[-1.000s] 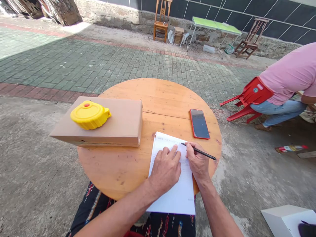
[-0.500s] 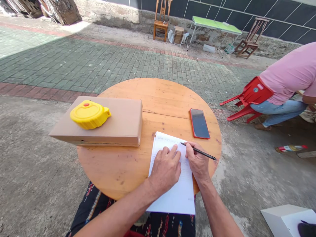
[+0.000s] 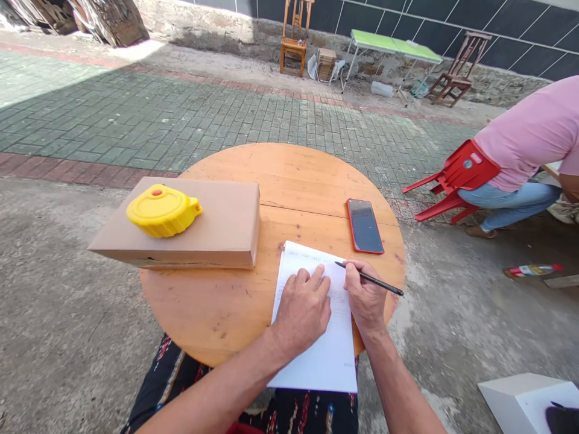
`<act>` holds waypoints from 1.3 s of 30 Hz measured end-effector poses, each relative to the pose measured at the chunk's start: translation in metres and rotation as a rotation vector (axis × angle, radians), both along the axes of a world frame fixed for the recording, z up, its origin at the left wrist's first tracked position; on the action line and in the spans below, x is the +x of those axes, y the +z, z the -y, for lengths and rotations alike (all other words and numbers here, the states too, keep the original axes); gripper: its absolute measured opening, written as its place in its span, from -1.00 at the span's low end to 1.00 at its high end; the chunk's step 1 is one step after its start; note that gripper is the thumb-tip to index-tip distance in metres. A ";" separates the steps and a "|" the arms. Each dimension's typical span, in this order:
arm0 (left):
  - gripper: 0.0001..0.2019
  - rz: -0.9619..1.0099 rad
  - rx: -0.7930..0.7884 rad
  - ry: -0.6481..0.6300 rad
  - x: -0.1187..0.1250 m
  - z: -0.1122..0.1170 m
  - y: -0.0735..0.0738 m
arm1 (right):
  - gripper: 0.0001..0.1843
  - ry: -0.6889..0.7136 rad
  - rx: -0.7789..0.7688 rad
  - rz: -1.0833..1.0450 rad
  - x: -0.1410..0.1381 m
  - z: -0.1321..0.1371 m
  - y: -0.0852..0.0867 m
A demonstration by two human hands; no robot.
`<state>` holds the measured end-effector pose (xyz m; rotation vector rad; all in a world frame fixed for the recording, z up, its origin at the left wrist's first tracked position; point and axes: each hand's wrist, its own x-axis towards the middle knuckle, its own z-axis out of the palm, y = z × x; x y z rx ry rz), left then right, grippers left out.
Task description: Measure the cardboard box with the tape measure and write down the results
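My right hand (image 3: pixel 367 297) pinches a black pen (image 3: pixel 377 281), whose tip sits near the top right of a white sheet of paper (image 3: pixel 316 367). A line of small handwriting runs along the paper's top, too small to read. Flat on the middle of the sheet rests my left hand (image 3: pixel 303 307), fingers stretched forward and somewhat bent. Beyond my right hand lies a phone (image 3: pixel 365 226) in a red case, its screen dark. To the left, a yellow tape measure (image 3: pixel 163 211) sits on top of a closed cardboard box (image 3: pixel 226 211).
All this stands on a round wooden table (image 3: pixel 289 163). At right a person in a pink shirt (image 3: pixel 534 132) sits on a red plastic chair (image 3: pixel 470 166). A bottle (image 3: pixel 534 271) lies on the ground, and a white box (image 3: pixel 529 398) is at lower right. A green folding table (image 3: pixel 393 45) stands by the wall.
My right hand and the pen have shifted slightly to the right along the written line. My left hand stays in place on the paper.
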<state>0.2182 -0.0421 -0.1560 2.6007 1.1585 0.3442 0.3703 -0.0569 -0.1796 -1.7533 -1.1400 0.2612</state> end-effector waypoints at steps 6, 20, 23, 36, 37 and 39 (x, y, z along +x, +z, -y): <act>-0.74 -0.001 0.006 0.002 0.000 0.000 0.000 | -0.79 0.024 -0.011 -0.010 -0.001 -0.001 0.000; -0.74 0.012 0.003 0.005 0.001 0.000 0.000 | -0.74 0.036 -0.070 0.019 -0.002 -0.002 0.003; -0.74 0.009 0.002 0.004 0.000 0.000 0.000 | -0.74 0.042 -0.073 0.025 -0.003 -0.003 0.005; -0.74 0.008 -0.003 0.001 0.000 0.000 0.001 | -0.75 0.024 -0.075 0.014 -0.003 -0.003 0.003; -0.74 0.011 -0.003 0.002 0.000 0.000 0.001 | -0.75 0.020 -0.072 0.016 -0.003 -0.003 0.003; -0.74 0.015 -0.004 0.003 0.000 0.000 0.001 | -0.76 0.015 -0.068 0.018 -0.002 -0.002 0.003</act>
